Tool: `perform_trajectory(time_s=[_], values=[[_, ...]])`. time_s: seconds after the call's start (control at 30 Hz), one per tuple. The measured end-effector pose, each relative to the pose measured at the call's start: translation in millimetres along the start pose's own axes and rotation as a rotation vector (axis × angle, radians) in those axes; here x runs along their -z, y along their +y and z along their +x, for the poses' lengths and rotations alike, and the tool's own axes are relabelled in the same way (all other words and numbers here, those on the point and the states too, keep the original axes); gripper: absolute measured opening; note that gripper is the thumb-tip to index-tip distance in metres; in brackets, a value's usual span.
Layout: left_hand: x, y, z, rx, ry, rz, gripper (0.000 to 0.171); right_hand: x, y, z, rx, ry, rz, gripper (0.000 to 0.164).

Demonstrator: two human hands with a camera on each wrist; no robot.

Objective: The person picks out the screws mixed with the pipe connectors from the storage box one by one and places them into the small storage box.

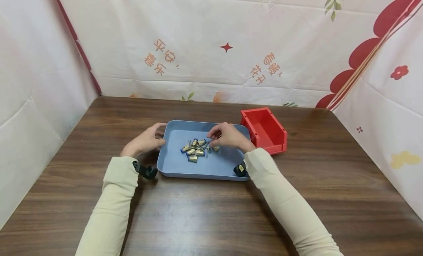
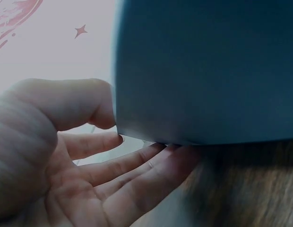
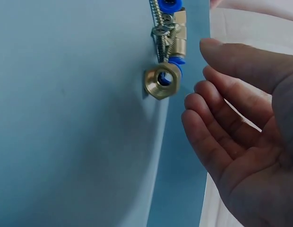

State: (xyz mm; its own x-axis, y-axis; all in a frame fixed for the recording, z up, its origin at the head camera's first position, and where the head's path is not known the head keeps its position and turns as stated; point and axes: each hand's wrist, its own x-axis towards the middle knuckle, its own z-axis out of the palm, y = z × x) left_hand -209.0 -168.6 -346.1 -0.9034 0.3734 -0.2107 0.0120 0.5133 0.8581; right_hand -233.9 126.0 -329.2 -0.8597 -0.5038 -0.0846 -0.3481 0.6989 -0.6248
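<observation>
My left hand (image 1: 145, 140) is at the left end of the blue tray (image 1: 178, 169). In the left wrist view its thumb (image 2: 85, 101) touches the tray wall, and fairly straight fingers reach the lower edge, their tips partly hidden. A small pile of brass push-in pipe fittings (image 1: 193, 159) with blue collars lies in the tray, mixed with several thin screws (image 1: 207, 153). Over the right side of this pile hovers my right hand (image 1: 228, 135), fingers loosely bent. The right wrist view shows nothing between thumb and fingertips, close beside a brass fitting (image 3: 160, 84).
A red plastic bin (image 1: 277, 148) stands against the tray's right end, beyond my right wrist. Everything sits on a dark wooden table (image 1: 185, 219). A printed cloth (image 1: 198, 65) hangs along the back and sides.
</observation>
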Motion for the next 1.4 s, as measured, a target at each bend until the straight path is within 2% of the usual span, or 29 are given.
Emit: perform_trajectory(time_s=[0.37, 0.83, 0.97, 1.4], values=[[-1.7, 1.4, 1.1, -0.009, -0.024, -0.012, 0.066, -7, 1, 1, -0.034, -0.073, 0.002, 0.023], [-0.8, 2.6, 0.0, -0.012, -0.018, -0.003, 0.067, -11, 1, 6, -0.036, -0.074, -0.032, 0.018], [-0.6, 2.4, -0.8, -0.023, -0.021, -0.001, 0.067, -12, 1, 7, -0.029, -0.084, -0.018, 0.016], [1.2, 1.1, -0.4, 0.001, -0.011, 0.004, 0.067, -13, 2, 10, -0.009, -0.113, 0.025, 0.015]])
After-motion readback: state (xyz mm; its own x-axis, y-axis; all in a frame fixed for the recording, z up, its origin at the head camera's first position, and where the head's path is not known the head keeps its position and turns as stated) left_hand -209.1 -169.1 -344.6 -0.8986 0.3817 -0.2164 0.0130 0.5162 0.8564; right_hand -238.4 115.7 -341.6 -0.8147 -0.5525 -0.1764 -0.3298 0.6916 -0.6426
